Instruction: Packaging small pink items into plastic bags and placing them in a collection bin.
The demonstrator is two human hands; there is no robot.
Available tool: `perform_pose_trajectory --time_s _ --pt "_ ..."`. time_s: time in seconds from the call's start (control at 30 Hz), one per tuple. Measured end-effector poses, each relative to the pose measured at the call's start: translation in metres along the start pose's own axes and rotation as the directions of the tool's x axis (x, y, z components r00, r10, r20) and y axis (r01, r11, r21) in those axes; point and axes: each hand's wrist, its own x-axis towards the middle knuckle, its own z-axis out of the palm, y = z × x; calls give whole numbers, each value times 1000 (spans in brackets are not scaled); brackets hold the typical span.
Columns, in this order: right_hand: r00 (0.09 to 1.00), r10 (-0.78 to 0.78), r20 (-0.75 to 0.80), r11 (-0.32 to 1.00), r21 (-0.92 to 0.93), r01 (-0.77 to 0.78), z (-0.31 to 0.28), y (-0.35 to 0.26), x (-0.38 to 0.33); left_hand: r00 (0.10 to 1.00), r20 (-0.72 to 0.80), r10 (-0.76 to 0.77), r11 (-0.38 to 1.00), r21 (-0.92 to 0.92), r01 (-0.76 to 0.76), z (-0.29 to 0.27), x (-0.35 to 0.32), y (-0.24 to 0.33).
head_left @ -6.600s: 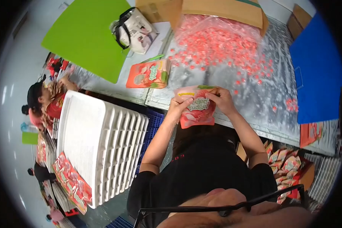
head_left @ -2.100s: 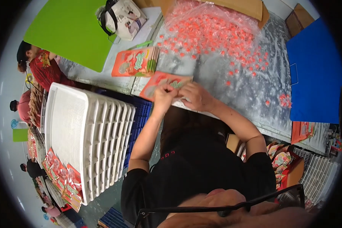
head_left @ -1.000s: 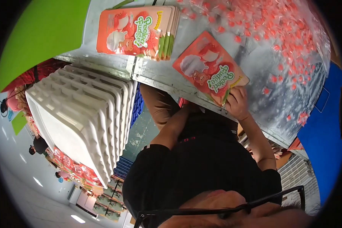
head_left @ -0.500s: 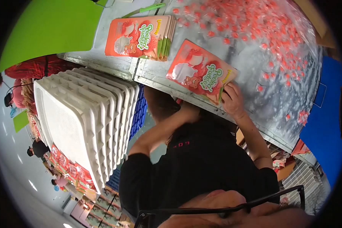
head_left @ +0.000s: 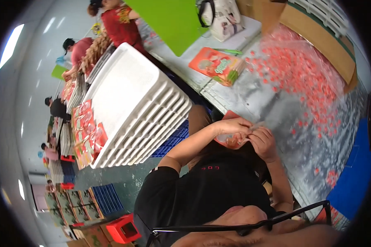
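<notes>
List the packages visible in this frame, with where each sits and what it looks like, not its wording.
Pouch: held by the left hand and right hand at the table edge; red-orange, mostly hidden.
Pouch stack: flat on the table beyond the hands; rectangular, orange-red with green edges.
Small wrapped pieces: scattered over the silver tabletop; red-pink.
Packed pouches: left, behind the white trays; red-orange rows.

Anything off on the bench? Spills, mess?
Small red pieces are strewn loose across the silver table, not in any container. Otherwise tidy: flat pouches stacked, both hands, left hand and right hand, on one pouch at the edge.
</notes>
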Motion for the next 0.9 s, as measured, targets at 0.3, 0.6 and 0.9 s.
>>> perform_pose_trajectory --time_s 0.3,0.6,0.9 --pt "967 4 254 995 95 -29 9 -4 10 647 -356 674 468 884 -1 35 -24 11" --pt "779 135 612 931 191 -312 18 -17 36 672 -405 621 423 894 148 50 -54 45" --pt "836 98 540 825 426 -372 -3 -13 54 866 -291 407 561 828 15 39 -68 86"
